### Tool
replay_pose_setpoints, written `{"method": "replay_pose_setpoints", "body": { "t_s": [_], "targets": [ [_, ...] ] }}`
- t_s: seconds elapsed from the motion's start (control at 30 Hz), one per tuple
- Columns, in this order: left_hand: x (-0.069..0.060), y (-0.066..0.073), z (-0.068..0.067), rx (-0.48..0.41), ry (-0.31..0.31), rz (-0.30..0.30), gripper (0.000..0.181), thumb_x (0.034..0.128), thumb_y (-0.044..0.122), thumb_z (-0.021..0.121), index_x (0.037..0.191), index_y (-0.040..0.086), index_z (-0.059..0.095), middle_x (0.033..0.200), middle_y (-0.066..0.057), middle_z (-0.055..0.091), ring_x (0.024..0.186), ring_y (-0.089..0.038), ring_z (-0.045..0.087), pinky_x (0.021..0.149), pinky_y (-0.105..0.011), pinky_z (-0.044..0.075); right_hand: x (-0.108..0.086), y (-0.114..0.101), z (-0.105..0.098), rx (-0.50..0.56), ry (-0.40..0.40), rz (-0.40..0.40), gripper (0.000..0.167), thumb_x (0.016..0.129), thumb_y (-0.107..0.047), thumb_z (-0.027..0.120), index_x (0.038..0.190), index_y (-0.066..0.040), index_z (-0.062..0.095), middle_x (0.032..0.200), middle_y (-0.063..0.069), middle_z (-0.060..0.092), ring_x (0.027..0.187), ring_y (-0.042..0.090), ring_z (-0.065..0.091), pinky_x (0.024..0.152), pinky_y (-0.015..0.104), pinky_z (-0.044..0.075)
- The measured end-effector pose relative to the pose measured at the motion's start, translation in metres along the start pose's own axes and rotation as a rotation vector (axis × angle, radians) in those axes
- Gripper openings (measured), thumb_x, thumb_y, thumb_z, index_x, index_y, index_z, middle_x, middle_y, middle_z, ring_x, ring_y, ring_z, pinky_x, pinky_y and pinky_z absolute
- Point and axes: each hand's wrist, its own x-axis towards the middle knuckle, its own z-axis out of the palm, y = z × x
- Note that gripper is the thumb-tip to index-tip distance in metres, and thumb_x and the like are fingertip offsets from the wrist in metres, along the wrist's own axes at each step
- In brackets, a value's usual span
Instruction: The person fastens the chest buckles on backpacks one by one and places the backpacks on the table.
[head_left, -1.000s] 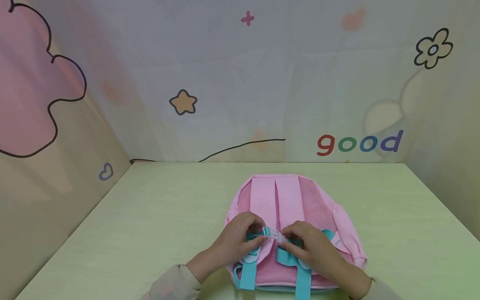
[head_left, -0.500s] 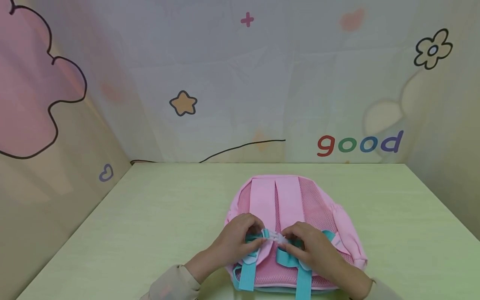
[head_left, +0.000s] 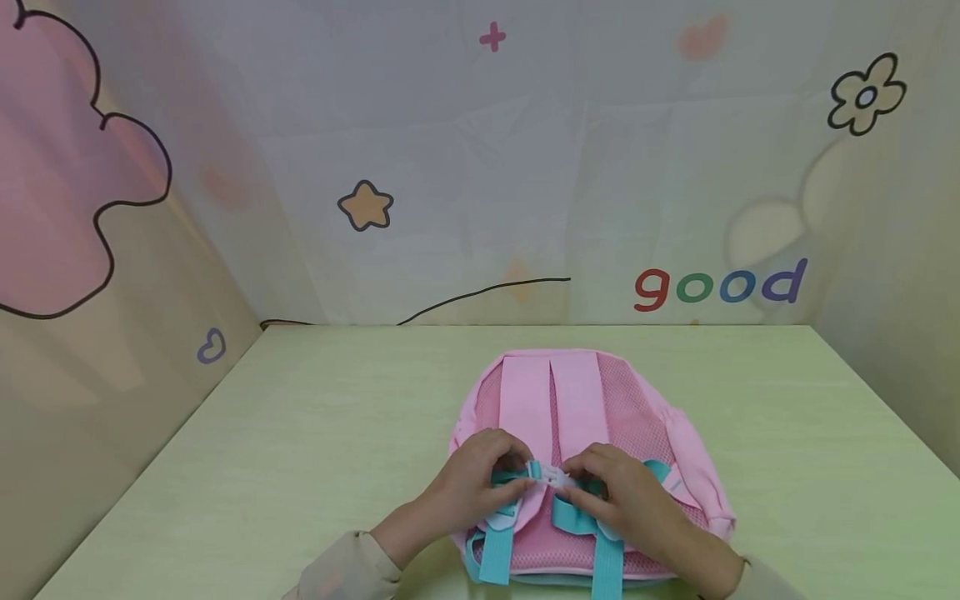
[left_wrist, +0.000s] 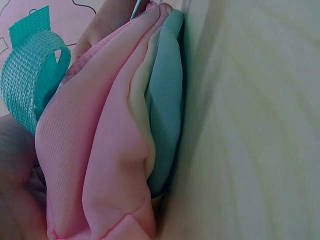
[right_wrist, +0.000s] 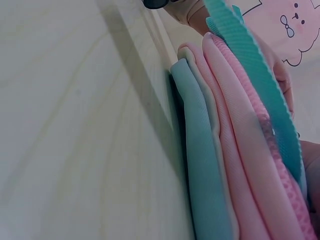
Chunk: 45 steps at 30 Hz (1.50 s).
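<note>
A pink backpack [head_left: 637, 400] lies with its back panel and shoulder straps facing up, seen in the head view. Above its lower half, a white plastic buckle [head_left: 552, 476] on teal webbing is held between both hands. My left hand [head_left: 474, 475] pinches the buckle's left part between thumb and fingers. The right part is pinched by my right hand [head_left: 628, 498]. Both halves meet end to end; whether they are fully locked I cannot tell. Teal strap ends [head_left: 497, 554] hang toward the front. In both wrist views the bag's side hides most of the fingers.
The bag rests on a pale wood-grain table [head_left: 300, 433]. Behind stands a printed cloth backdrop [head_left: 450, 167], with a side wall at the left and right. A teal webbing loop [left_wrist: 22, 80] sticks up in the left wrist view.
The buckle halves look slightly closer together, and the buckle sits a touch lower. My left hand has shifted down a little; my right hand and the backpack look unmoved.
</note>
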Motion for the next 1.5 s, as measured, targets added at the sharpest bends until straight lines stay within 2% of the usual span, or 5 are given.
{"method": "replay_pose_setpoints", "body": {
  "t_s": [0.73, 1.03, 1.27, 1.5],
  "targets": [
    [0.0010, 0.0017, 0.0014, 0.000, -0.060, -0.035, 0.020, 0.0854, 0.015, 0.072, 0.104, 0.010, 0.065, 0.094, 0.000, 0.064, 0.087, -0.006, 0.053, 0.078, -0.017, 0.048, -0.0028, -0.0013, 0.0030, -0.034, 0.078, -0.121, 0.019, 0.078, -0.017, 0.078, 0.095, -0.015, 0.071, 0.085, -0.012, 0.059, 0.076, -0.002, 0.049, 0.065, 0.016, 0.047],
    [0.0007, 0.0016, 0.0020, 0.004, -0.057, -0.035, 0.021, 0.0849, 0.015, 0.072, 0.105, 0.011, 0.065, 0.094, 0.000, 0.064, 0.088, -0.006, 0.053, 0.078, -0.017, 0.048, -0.0029, -0.0007, 0.0034, -0.040, 0.058, -0.111, 0.018, 0.079, -0.018, 0.077, 0.096, -0.014, 0.071, 0.086, -0.012, 0.059, 0.077, -0.001, 0.050, 0.067, 0.015, 0.049],
    [0.0002, 0.0010, 0.0026, -0.003, -0.061, -0.036, 0.021, 0.0850, 0.014, 0.072, 0.104, 0.011, 0.065, 0.094, 0.001, 0.064, 0.089, -0.007, 0.053, 0.079, -0.017, 0.048, -0.0028, -0.0006, 0.0047, -0.027, 0.081, -0.152, 0.019, 0.078, -0.016, 0.078, 0.096, -0.014, 0.070, 0.086, -0.011, 0.060, 0.077, 0.000, 0.051, 0.066, 0.016, 0.049],
    [-0.0003, -0.0004, 0.0030, -0.025, -0.070, -0.035, 0.020, 0.0853, 0.014, 0.072, 0.104, 0.011, 0.066, 0.094, 0.001, 0.065, 0.089, -0.006, 0.053, 0.080, -0.018, 0.048, -0.0032, 0.0009, 0.0075, -0.036, 0.093, -0.157, 0.019, 0.076, -0.014, 0.079, 0.094, -0.013, 0.070, 0.086, -0.011, 0.060, 0.077, -0.001, 0.050, 0.066, 0.015, 0.048]
  ]
}}
